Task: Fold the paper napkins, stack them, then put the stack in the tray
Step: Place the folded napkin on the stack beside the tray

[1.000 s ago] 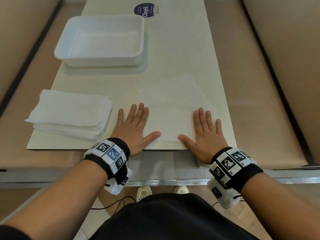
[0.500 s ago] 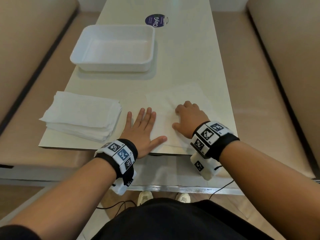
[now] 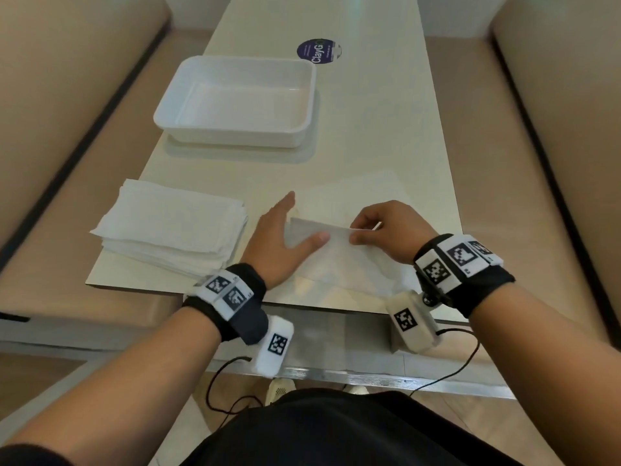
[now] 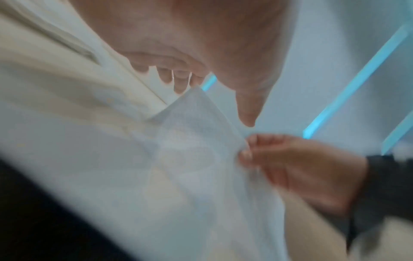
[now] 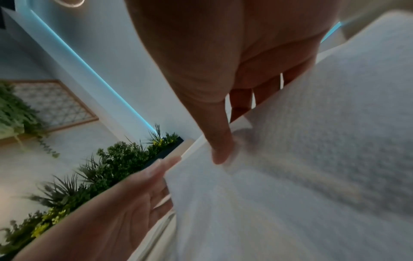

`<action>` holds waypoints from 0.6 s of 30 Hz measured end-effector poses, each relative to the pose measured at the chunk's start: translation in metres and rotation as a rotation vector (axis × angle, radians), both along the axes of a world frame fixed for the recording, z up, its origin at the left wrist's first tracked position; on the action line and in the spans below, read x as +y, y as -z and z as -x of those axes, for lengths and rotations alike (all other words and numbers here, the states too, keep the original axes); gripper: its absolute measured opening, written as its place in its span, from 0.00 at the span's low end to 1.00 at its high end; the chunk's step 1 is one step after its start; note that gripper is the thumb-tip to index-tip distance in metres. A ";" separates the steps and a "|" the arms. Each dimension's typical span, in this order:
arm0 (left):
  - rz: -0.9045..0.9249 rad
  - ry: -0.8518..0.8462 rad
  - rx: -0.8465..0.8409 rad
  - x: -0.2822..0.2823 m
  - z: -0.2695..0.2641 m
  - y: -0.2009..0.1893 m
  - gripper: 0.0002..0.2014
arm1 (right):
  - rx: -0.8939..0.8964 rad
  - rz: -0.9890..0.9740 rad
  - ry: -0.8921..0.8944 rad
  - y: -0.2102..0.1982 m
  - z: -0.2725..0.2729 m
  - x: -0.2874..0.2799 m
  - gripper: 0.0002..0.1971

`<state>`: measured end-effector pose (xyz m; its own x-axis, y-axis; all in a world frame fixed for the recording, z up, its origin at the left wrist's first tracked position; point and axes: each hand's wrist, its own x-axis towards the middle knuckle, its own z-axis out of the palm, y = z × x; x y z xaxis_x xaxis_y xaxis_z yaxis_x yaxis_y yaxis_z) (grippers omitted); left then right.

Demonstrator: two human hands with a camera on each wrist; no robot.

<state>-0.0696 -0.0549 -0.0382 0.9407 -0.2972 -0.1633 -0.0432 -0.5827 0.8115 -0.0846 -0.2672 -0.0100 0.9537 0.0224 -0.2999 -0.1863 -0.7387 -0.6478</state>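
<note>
Right hand (image 3: 386,230) pinching lifted napkin (image 3: 339,260) edge; left hand (image 3: 279,237) flat, visibly beside it.

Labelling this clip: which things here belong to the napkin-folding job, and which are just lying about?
Job:
napkin being folded, pinched by right hand
left hand, steadying it
napkin stack
white tray

Lying about:
round purple sticker
table
</note>
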 end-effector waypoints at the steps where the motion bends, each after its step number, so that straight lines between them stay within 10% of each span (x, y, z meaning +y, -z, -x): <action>1: 0.112 -0.041 0.073 0.000 -0.006 -0.004 0.38 | -0.015 -0.023 0.009 -0.001 0.000 -0.003 0.03; 6: 0.233 -0.008 0.170 -0.001 -0.021 -0.010 0.05 | -0.036 -0.106 0.084 0.000 0.000 -0.012 0.03; 18: 0.164 -0.050 -0.032 0.024 -0.030 -0.017 0.06 | 0.021 0.002 0.211 0.007 0.047 -0.040 0.08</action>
